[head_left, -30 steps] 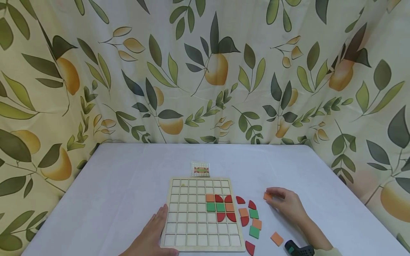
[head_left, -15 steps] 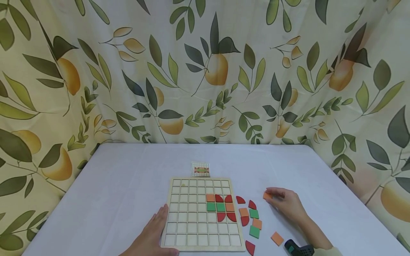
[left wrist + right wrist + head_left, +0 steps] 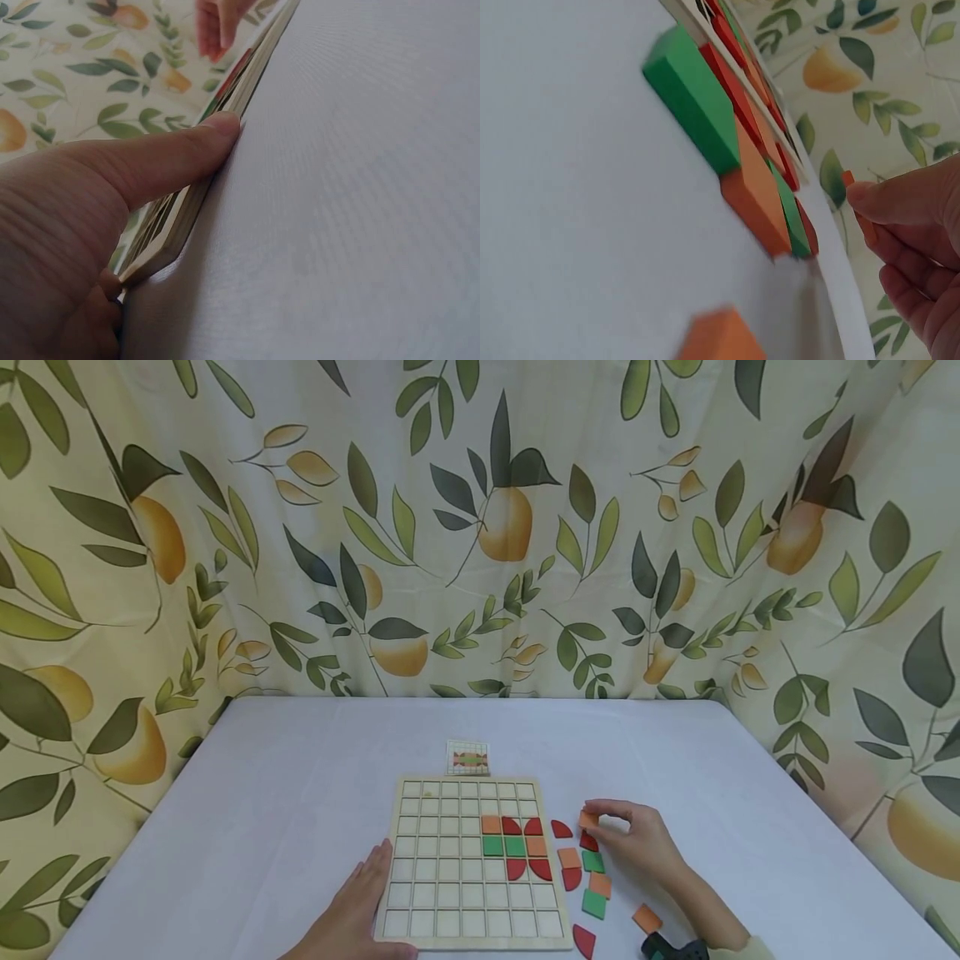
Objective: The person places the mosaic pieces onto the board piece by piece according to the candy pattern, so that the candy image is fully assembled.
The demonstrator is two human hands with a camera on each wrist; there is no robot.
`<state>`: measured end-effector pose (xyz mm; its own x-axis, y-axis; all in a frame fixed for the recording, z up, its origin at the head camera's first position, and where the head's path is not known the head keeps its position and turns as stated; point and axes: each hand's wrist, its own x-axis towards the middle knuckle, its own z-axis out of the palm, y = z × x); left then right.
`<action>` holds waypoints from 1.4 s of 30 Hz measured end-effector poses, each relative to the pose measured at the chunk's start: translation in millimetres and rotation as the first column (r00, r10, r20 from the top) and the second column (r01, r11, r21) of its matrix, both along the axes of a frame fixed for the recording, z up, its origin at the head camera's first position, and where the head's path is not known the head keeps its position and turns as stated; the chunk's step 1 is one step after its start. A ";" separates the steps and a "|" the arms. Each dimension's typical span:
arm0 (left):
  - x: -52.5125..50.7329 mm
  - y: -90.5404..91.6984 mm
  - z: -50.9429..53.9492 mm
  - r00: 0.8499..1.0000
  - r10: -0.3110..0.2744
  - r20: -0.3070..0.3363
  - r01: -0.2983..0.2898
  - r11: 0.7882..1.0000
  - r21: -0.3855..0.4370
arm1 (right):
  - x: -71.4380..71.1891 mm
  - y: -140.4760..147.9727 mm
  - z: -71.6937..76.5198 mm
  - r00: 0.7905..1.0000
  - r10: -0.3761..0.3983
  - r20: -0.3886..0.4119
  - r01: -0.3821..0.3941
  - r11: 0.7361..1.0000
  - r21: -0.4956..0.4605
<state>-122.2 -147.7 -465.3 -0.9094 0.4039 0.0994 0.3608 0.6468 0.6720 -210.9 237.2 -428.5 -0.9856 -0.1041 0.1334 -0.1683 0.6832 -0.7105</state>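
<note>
A wooden grid board (image 3: 442, 897) lies on the white table, with orange, green and red pieces set in cells at its right. My left hand (image 3: 347, 902) rests along the board's left side, fingers straight; in the left wrist view its thumb (image 3: 180, 157) lies against the near edge. Between thumb and fingertips, my right hand (image 3: 637, 835) pinches an orange square tile (image 3: 588, 819), just right of the board and above the loose pieces. The right wrist view shows this orange tile (image 3: 864, 217) edge-on, lifted off the table.
Loose pieces lie right of the board: red quarter-circles (image 3: 584, 941), green squares (image 3: 594, 904) and orange squares (image 3: 599, 884). A lone orange square (image 3: 647, 919) lies near the right wrist. Behind the board is a small pattern card (image 3: 468, 758). A leaf-and-fruit curtain (image 3: 480, 527) hangs beyond the table.
My right hand has moved left, toward the board, with the orange tile in its pinch. It now hovers by the red quarter-circle. The left hand and the board have stayed put.
</note>
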 end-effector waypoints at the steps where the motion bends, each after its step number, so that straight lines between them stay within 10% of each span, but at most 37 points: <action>1: -0.1 -0.2 -0.5 1.000 0.000 -0.005 0.000 1.000 0.000 | 0.1 -2.3 -0.5 1.000 0.009 0.004 -0.009 1.000 -0.005; 23: -0.6 0.8 -0.5 0.999 0.008 0.036 -0.008 1.000 0.006 | 9.0 -55.2 1.6 0.989 0.142 0.037 -0.140 0.988 -0.060; 42: 0.6 -0.2 0.2 1.000 0.006 0.023 -0.006 1.000 -0.008 | 17.2 -83.6 -5.6 0.909 0.399 -0.124 -0.407 0.912 -0.044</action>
<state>-121.7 -147.8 -465.1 -0.9139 0.3989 0.0753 0.3412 0.6544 0.6748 -193.8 153.6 -434.1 -0.8403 -0.4762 0.2589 -0.4987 0.4922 -0.7134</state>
